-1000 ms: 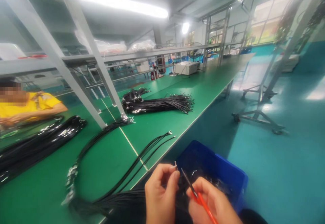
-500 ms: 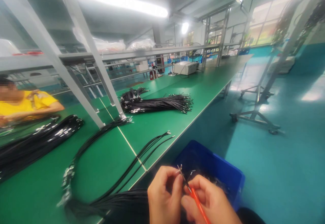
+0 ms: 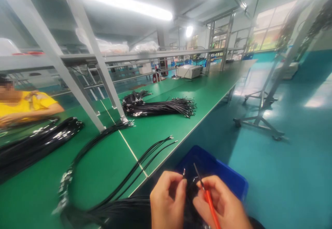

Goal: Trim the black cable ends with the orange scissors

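My left hand (image 3: 167, 198) is closed in a pinch round the end of a thin black cable, whose small metal tip (image 3: 184, 172) pokes up above the fingers. Beside it, my right hand (image 3: 220, 201) is closed round a slim orange-handled tool (image 3: 212, 208) with a narrow dark metal shaft; its exact kind is unclear. The shaft points up and left, apart from the cable tip. A bundle of black cables (image 3: 124, 206) runs along the bench edge behind my left hand, and several loose cable ends (image 3: 155, 149) curve up over the green bench.
Below my hands stands a blue bin (image 3: 228, 173) with dark items in it. More cable bundles (image 3: 160, 107) lie on the green bench (image 3: 103, 177), between grey shelf posts (image 3: 103, 73). A person in yellow (image 3: 28, 106) sits across at the left. A wheeled stand (image 3: 259, 121) is on the floor at right.
My right hand has shifted slightly right with the orange-handled tool, whose shaft has come away from the cable tip. My left hand keeps its pinch almost in place.
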Available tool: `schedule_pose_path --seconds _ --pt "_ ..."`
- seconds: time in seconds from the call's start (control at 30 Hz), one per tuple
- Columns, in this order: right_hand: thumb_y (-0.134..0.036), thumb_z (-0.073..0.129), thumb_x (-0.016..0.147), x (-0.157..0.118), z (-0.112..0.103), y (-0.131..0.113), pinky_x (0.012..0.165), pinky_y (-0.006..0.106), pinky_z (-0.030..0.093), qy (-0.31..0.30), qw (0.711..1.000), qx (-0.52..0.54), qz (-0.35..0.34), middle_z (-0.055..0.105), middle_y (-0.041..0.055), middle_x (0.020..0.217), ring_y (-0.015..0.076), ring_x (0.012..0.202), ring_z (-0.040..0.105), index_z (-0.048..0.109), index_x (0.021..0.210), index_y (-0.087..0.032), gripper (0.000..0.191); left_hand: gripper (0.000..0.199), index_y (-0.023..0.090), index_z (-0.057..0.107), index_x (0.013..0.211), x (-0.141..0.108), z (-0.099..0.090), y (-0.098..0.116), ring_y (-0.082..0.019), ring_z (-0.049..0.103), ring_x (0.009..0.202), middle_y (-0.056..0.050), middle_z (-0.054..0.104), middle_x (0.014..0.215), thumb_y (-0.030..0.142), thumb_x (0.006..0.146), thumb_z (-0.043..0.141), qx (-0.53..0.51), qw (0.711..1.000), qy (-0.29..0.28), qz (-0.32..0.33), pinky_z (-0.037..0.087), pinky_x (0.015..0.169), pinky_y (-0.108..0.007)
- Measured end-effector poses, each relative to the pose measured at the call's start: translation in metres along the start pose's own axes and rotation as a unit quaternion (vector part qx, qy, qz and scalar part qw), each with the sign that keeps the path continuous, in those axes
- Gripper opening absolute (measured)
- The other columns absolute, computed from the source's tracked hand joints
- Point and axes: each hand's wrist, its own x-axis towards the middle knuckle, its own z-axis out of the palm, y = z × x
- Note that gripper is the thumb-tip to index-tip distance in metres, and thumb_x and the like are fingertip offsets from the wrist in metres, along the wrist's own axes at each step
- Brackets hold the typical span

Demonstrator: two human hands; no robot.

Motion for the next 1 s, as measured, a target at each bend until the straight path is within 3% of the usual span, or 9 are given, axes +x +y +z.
schedule_pose_path --seconds 0.13,0.27,0.37,0.47,0.67,0.8,1.0 --pt "-0.031 0.068 0.063 0.007 0.008 -0.005 0.071 0.029 0.05 0.122 0.985 0.045 -0.11 0.067 -0.0002 0.081 0.0189 0.077 0.064 0.055 0.088 -0.025 0.029 0.014 0.02 0.06 0.065 -0.005 0.002 0.002 -0.012 0.052 0.051 0.004 0.057 0.058 0.025 0.078 0.057 0.007 1.0 -0.008 0.015 0.041 0.048 -0.02" --pt "-0.029 0.069 0.067 0.017 0.016 0.003 0.061 0.027 0.051 0.108 0.983 0.051 -0.142 0.064 -0.0021 0.072 0.0167 0.066 0.063 0.055 0.084 -0.025 0.022 0.016 0.02 0.061 0.065 -0.01 0.004 0.003 -0.012 0.053 0.05 0.002 0.059 0.058 0.025 0.079 0.055 0.016 0.999 -0.02 0.021 0.042 0.049 -0.021" --pt "-0.028 0.069 0.067 0.02 0.019 0.015 0.06 0.028 0.054 0.064 0.986 0.085 -0.127 0.063 -0.0019 0.07 0.0171 0.063 0.064 0.055 0.084 -0.023 0.022 0.019 0.02 0.062 0.065 -0.011 0.004 0.007 -0.013 0.055 0.05 0.001 0.061 0.058 0.028 0.081 0.056 0.006 1.0 -0.02 0.003 0.043 0.048 -0.021" --pt "-0.03 0.069 0.067 0.016 0.02 0.021 0.067 0.032 0.056 0.035 0.986 0.145 -0.079 0.065 -0.0008 0.075 0.0181 0.067 0.065 0.053 0.088 -0.024 0.026 0.02 0.02 0.062 0.062 -0.01 0.003 0.013 -0.013 0.056 0.048 0.001 0.061 0.056 0.028 0.079 0.056 -0.01 1.0 -0.014 -0.017 0.043 0.046 -0.02" --pt "-0.032 0.074 0.065 0.007 0.017 0.008 0.072 0.029 0.052 0.026 0.984 0.179 0.002 0.064 -0.0017 0.077 0.0183 0.073 0.065 0.052 0.09 -0.025 0.034 0.016 0.02 0.059 0.061 -0.005 0.002 0.018 -0.013 0.054 0.047 0.002 0.059 0.055 0.027 0.076 0.057 -0.027 0.999 -0.014 -0.043 0.042 0.045 -0.02" --pt "-0.035 0.077 0.062 0.008 0.011 0.002 0.069 0.027 0.05 0.029 0.985 0.17 0.011 0.065 -0.0004 0.076 0.0206 0.08 0.065 0.054 0.09 -0.025 0.038 0.014 0.018 0.059 0.064 -0.001 -0.004 0.012 -0.013 0.053 0.051 0.002 0.059 0.057 0.026 0.075 0.058 -0.06 0.993 -0.066 -0.072 0.041 0.049 -0.021" --pt "-0.037 0.08 0.06 0.012 0.004 0.0 0.062 0.025 0.047 0.035 0.984 0.174 -0.008 0.065 -0.0015 0.072 0.0163 0.069 0.062 0.056 0.088 -0.024 0.04 0.015 0.016 0.057 0.065 0.008 -0.013 0.004 -0.009 0.044 0.05 0.005 0.052 0.055 0.028 0.072 0.065 -0.201 0.956 -0.142 -0.162 0.039 0.052 -0.019"
